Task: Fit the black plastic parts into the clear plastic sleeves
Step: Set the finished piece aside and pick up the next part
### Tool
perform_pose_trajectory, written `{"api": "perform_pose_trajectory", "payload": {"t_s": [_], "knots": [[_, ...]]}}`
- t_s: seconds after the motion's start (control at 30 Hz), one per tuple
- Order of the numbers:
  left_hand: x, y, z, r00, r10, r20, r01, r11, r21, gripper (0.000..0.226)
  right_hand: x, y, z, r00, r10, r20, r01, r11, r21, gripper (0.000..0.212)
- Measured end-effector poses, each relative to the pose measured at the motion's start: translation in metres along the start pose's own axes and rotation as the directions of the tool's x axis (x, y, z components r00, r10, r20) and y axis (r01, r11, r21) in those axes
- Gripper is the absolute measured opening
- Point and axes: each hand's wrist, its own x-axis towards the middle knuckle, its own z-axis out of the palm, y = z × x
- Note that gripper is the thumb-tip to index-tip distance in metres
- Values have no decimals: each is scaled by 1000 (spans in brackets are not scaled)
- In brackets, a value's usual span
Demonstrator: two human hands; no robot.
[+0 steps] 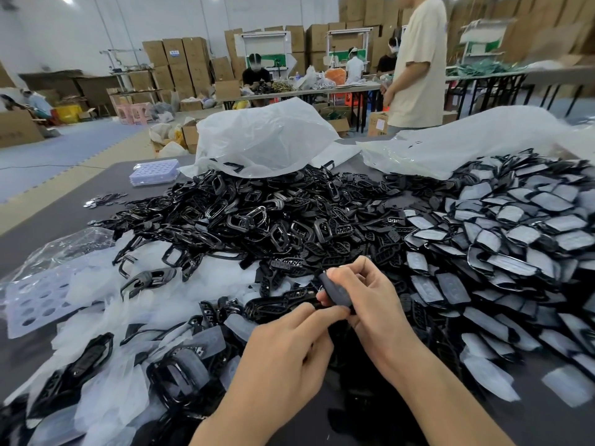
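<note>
Nearest, our left hand [283, 354] pinches the lower end of a black oblong plastic part [327, 282] in a clear plastic sleeve [339, 297], and our right hand [370, 302] curls round its top, above the dark grey surface [534, 429]. Beyond lies a heap of glossy black plastic frames [257, 217], sleeved pieces [531, 226] to its right, crumpled white bags [264, 136] behind

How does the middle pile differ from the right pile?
The middle pile is bare, glossy black parts; the right pile is parts in cloudy sleeves, so it looks grey. The middle pile is a tangled heap; the right pile lies flatter, its pieces overlapping. Both rest on the dark table.
</note>
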Motion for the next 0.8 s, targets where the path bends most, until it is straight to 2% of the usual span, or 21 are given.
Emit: {"api": "perform_pose_trajectory", "payload": {"t_s": [0.1,0.2,0.27,0.33,0.4,0.53,0.57,0.67,0.8], "knots": [[-1,-4,0,985,-121,-121,111,990,-87,31,-2,0,2,1000,2,-2,-2,999,-33,30],[-1,-9,2,944,-274,-182,235,949,-210,23,-2,0,2,1000,19,20,-20,1000,4,32],[2,-11,3,908,-381,-174,308,889,-338,18,-3,1,3,997,37,60,-38,999,15,32],[4,-10,2,875,-471,-110,366,795,-484,19,-4,4,5,989,36,140,-37,999,7,24],[7,-7,2,868,-494,-58,384,739,-553,15,-4,8,8,972,15,233,-10,1000,-24,19],[10,-7,0,841,-536,-70,399,703,-589,16,-3,10,9,973,3,230,9,999,-52,43],[10,-8,0,828,-556,-80,410,695,-590,14,-2,10,8,975,-5,220,19,998,-63,40],[12,-11,0,801,-589,-104,427,685,-590,10,-2,10,6,982,-34,186,53,994,-100,13],[11,-13,2,800,-588,-119,439,710,-551,12,-2,9,7,985,-50,163,69,991,-113,22]]}}
